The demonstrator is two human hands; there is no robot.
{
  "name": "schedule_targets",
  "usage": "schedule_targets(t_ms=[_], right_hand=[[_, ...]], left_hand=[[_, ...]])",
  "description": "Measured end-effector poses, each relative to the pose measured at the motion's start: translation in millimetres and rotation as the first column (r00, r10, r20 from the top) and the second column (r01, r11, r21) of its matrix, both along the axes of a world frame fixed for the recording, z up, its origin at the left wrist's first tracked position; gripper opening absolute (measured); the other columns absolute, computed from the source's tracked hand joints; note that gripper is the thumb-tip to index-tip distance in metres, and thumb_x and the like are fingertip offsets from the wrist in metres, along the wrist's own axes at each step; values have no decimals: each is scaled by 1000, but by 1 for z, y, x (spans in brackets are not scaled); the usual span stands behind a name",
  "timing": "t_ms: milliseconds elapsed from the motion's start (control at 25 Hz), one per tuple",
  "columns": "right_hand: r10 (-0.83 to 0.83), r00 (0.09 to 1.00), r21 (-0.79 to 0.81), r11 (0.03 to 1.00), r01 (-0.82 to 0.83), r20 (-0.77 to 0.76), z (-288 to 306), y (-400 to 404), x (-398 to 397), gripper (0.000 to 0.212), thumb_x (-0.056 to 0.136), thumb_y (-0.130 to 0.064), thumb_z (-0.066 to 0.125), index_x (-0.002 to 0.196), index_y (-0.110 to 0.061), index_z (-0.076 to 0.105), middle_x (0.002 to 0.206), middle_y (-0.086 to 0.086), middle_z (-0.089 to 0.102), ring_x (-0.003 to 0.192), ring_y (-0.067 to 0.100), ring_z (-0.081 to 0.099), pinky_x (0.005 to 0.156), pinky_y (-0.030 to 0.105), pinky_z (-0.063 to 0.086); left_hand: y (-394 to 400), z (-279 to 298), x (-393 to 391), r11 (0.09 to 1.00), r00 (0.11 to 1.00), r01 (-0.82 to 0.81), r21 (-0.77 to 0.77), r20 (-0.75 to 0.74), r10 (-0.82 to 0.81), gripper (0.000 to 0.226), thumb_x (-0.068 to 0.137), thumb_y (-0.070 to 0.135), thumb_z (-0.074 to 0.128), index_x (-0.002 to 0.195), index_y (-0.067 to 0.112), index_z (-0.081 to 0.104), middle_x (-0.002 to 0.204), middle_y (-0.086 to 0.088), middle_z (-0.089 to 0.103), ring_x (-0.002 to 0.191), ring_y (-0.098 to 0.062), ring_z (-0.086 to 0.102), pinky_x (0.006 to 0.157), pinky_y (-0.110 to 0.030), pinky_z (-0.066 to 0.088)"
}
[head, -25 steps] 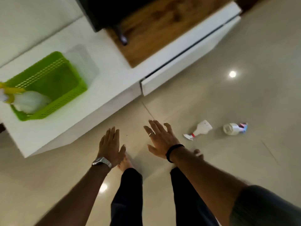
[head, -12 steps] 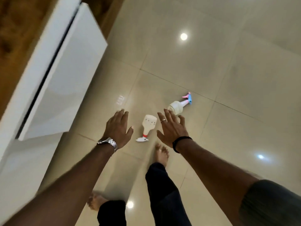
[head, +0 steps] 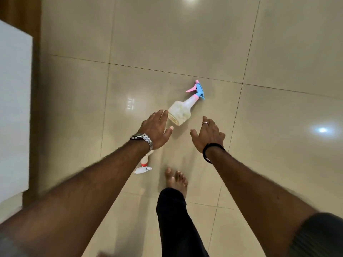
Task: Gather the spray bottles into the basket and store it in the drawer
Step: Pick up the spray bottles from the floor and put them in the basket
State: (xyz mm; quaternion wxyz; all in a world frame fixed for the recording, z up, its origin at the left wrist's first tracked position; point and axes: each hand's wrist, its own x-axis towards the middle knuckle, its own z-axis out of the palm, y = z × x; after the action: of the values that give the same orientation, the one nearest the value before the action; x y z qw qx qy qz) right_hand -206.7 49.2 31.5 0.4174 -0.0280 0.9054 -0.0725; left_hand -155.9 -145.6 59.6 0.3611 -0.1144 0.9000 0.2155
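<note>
Bottles (head: 179, 113) (head: 143, 165) lie on floor tiles (head: 167, 34), hands (head: 155, 131) (head: 207, 136) empty.

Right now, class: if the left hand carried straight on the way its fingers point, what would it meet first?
Probably the translucent white spray bottle with the pink-and-blue trigger, lying on the glossy beige floor tiles. The open left hand already overlaps its base in the picture, though depth is unclear.

glossy beige tiled floor (head: 167, 43) with dark grout lines reflects ceiling lights; white cabinet (head: 14, 108) at left.
</note>
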Motion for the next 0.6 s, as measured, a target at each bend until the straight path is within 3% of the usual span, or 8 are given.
schedule_targets(t_ms=[160, 320, 440, 600], right_hand=[[-385, 912, -177, 897, 406, 140, -58, -25, -12, 60, 105, -44, 29, 154, -9, 31, 156, 15, 39, 138, 34, 43, 110, 44, 34], [-669, 692, -261, 641, 722, 272, -93, -53, -16, 63, 104, -54, 20, 134, -9, 52, 137, 14, 58, 122, 31, 56, 100, 40, 43], [-737, 580, -247, 524, 815, 348, -99, -62, -15, 62, 103, -56, 22, 134, -12, 53, 130, 11, 63, 114, 29, 59, 98, 40, 45], [-719, 603, -245, 551, 798, 346, -52, -59, -1, 60, 103, -56, 25, 139, -13, 48, 129, 10, 62, 109, 28, 58, 95, 39, 44]], left_hand=[[10, -69, -37, 997, 998, -67, 37, 21, 66, 70, 104, 46, 34, 160, 12, 11, 169, -11, 18, 155, -28, 20, 122, -48, 27], [10, -116, -56, 977, 976, -203, 71, 92, 196, 71, 104, 55, 26, 161, 16, 10, 166, -13, 26, 150, -33, 31, 119, -45, 30], [13, -124, -54, 941, 945, -305, 144, 170, 280, 70, 103, 58, 23, 158, 17, 17, 154, -19, 44, 135, -38, 49, 104, -40, 42], [23, -76, -31, 914, 927, -361, 185, 176, 330, 65, 104, 56, 27, 152, 11, 26, 140, -22, 54, 120, -40, 58, 96, -45, 49]])
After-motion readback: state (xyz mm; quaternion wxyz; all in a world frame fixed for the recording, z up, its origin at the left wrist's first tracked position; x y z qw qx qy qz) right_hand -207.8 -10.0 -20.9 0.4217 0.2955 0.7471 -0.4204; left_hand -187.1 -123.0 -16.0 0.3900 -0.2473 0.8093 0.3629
